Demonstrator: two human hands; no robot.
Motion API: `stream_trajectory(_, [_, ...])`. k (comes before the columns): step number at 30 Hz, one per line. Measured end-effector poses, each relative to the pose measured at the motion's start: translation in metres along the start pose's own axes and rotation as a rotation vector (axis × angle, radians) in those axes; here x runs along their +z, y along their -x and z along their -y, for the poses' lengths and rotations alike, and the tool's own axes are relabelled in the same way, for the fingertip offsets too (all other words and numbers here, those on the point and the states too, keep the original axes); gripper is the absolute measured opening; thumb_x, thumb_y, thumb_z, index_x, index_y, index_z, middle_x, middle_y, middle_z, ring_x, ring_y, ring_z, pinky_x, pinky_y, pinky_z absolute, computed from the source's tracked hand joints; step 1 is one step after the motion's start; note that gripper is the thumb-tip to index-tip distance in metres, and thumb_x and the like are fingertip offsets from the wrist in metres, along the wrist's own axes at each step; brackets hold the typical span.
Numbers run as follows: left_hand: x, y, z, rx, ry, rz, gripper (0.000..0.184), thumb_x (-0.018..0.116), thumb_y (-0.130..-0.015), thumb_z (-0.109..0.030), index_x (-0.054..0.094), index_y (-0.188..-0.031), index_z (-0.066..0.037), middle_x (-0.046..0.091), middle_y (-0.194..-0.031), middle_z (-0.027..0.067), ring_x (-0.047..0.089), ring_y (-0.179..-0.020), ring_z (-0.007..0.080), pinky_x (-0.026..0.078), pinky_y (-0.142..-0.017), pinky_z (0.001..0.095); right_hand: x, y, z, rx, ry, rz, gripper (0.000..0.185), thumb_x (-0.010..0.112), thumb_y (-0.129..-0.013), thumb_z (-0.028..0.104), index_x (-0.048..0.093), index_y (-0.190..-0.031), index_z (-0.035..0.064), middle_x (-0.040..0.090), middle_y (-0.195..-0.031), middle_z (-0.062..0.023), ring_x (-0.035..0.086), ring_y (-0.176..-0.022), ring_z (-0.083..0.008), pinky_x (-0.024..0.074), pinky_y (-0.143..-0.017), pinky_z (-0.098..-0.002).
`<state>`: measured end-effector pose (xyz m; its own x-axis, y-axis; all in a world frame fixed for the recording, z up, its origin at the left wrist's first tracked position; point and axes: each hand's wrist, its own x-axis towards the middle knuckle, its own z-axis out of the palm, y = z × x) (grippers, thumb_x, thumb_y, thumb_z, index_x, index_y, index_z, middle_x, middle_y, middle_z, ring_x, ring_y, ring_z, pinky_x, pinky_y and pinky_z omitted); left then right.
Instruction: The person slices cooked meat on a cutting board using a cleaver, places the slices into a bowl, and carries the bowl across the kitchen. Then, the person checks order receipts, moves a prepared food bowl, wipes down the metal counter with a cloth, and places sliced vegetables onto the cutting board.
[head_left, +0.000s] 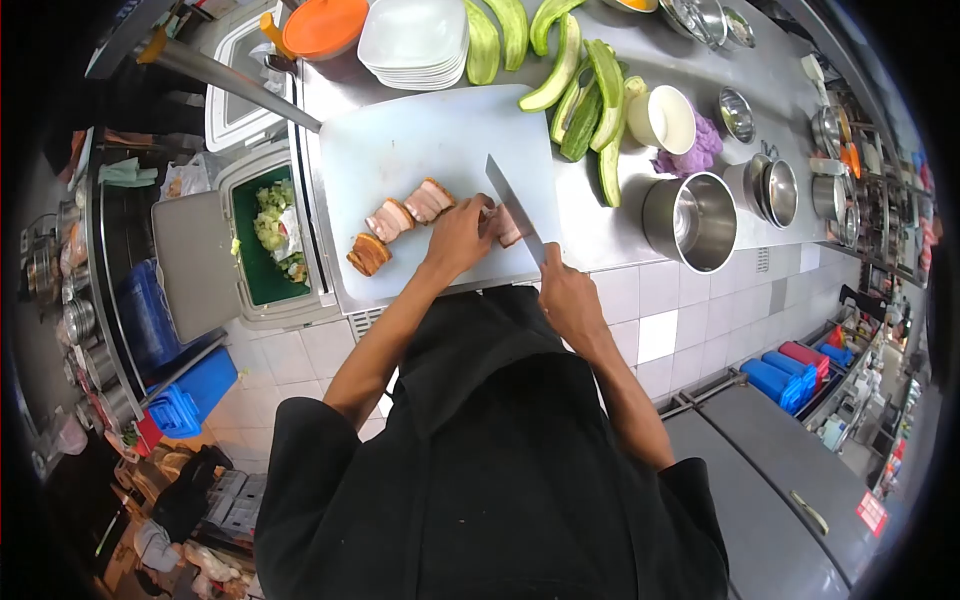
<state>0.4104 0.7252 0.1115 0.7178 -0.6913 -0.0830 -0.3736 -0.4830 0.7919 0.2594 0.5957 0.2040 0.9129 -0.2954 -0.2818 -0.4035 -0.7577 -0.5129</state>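
Observation:
My right hand [568, 292] grips the handle of a kitchen knife [513, 203], whose blade slants up and left over the white cutting board [440, 130]. Left of the blade, my left hand [460, 240] has its fingers curled down on a piece of pork belly [508, 230], partly hidden by the fingers and the knife. Whether the edge is in the meat, I cannot tell. Farther left on the board lie a chunk of pork belly [430, 200], a second chunk [390, 219] and a browned end piece [369, 255].
Peeled green gourds [605, 95] overlap the board's upper right corner. Stacked white plates [413, 45] stand behind it. A cream bowl [662, 118], purple cloth [695, 150] and steel pot [690, 222] are at right. At left sits an open bin [270, 285] with vegetable scraps.

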Motion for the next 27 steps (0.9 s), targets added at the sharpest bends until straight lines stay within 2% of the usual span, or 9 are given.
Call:
stream_trajectory(2, [-0.003, -0.002, 0.002, 0.029, -0.04, 0.022, 0.027, 0.063, -0.083, -0.014, 0.058, -0.107, -0.004, 0.064, -0.087, 0.017, 0.064, -0.079, 0.0354, 0.051, -0.071, 0.0453, -0.001, 0.0, 0.008, 0.034, 0.087, 0.068, 0.023, 0.05, -0.083, 0.0, 0.037, -0.102, -0.0003, 0.062, -0.073, -0.0225, 0.062, -0.065, -0.0425, 0.0492, -0.058, -0.0512])
stream_trajectory(9, [-0.004, -0.008, 0.004, 0.022, -0.083, 0.074, 0.027, 0.061, -0.083, -0.018, 0.059, -0.107, -0.004, 0.062, -0.085, 0.0173, 0.063, -0.078, 0.0368, 0.05, -0.07, 0.047, -0.01, 0.008, 0.009, -0.004, 0.212, 0.122, 0.028, 0.051, -0.081, -0.001, 0.038, -0.105, -0.0017, 0.061, -0.072, -0.0223, 0.063, -0.065, -0.042, 0.0499, -0.058, -0.0503])
stream_trajectory(11, [-0.004, -0.006, 0.004, 0.027, -0.051, 0.074, 0.027, 0.061, -0.083, -0.018, 0.059, -0.106, -0.004, 0.062, -0.085, 0.017, 0.062, -0.079, 0.0368, 0.05, -0.07, 0.0469, -0.02, 0.013, 0.009, -0.016, 0.244, 0.21, 0.033, 0.052, -0.08, -0.001, 0.038, -0.11, -0.0031, 0.062, -0.074, -0.0228, 0.062, -0.064, -0.0418, 0.0501, -0.057, -0.0497])
stream_trajectory(14, [-0.001, -0.007, 0.008, 0.053, -0.063, 0.026, 0.027, 0.063, -0.081, -0.018, 0.059, -0.105, -0.005, 0.062, -0.085, 0.0155, 0.063, -0.078, 0.0353, 0.05, -0.069, 0.0456, -0.004, 0.003, -0.002, -0.077, 0.185, 0.131, 0.039, 0.051, -0.08, -0.001, 0.035, -0.116, -0.0047, 0.062, -0.073, -0.0232, 0.062, -0.064, -0.0421, 0.0497, -0.055, -0.0505])
stream_trajectory(16, [0.003, -0.004, 0.012, 0.072, -0.097, -0.015, 0.028, 0.064, -0.081, -0.017, 0.059, -0.105, -0.005, 0.062, -0.084, 0.0143, 0.063, -0.078, 0.0339, 0.05, -0.068, 0.0443, 0.038, -0.027, -0.023, -0.103, 0.165, 0.092, 0.041, 0.051, -0.081, 0.0, 0.034, -0.118, -0.0048, 0.062, -0.072, -0.0238, 0.062, -0.063, -0.043, 0.0491, -0.055, -0.0517])
stream_trajectory(18, [0.004, -0.003, 0.015, 0.06, -0.029, -0.021, 0.029, 0.064, -0.078, -0.016, 0.059, -0.104, -0.005, 0.062, -0.088, 0.0158, 0.062, -0.078, 0.036, 0.05, -0.069, 0.0459, 0.044, -0.04, -0.029, -0.142, 0.156, 0.05, 0.043, 0.051, -0.082, 0.001, 0.032, -0.12, -0.0049, 0.062, -0.071, -0.0244, 0.062, -0.063, -0.0438, 0.0486, -0.054, -0.0529])
stream_trajectory(21, [0.007, 0.001, 0.012, 0.06, -0.022, -0.035, 0.027, 0.064, -0.078, -0.015, 0.059, -0.103, -0.006, 0.062, -0.086, 0.0154, 0.062, -0.077, 0.0351, 0.05, -0.068, 0.0448, 0.04, -0.04, -0.032, -0.024, 0.081, 0.098, 0.043, 0.051, -0.085, 0.004, 0.03, -0.122, -0.0042, 0.061, -0.068, -0.0249, 0.061, -0.062, -0.0456, 0.0476, -0.054, -0.0551])
stream_trajectory(23, [0.008, 0.0, 0.012, 0.064, -0.019, -0.044, 0.026, 0.064, -0.079, -0.015, 0.059, -0.102, -0.006, 0.062, -0.084, 0.0151, 0.062, -0.077, 0.0347, 0.05, -0.067, 0.0443, 0.034, -0.042, -0.034, -0.068, 0.001, 0.061, 0.02, 0.047, -0.095, 0.01, 0.032, -0.104, -0.0005, 0.055, -0.059, -0.0279, 0.055, -0.057, -0.0504, 0.0414, -0.049, -0.0586])
stream_trajectory(27, [0.01, 0.003, 0.01, 0.052, -0.032, -0.075, 0.024, 0.065, -0.079, -0.015, 0.059, -0.1, -0.005, 0.061, -0.081, 0.0141, 0.062, -0.075, 0.0336, 0.05, -0.067, 0.0441, 0.041, -0.039, -0.041, -0.098, -0.013, -0.011, 0.021, 0.047, -0.095, 0.011, 0.033, -0.107, 0.0002, 0.056, -0.059, -0.0272, 0.056, -0.056, -0.0499, 0.0418, -0.05, -0.0584])
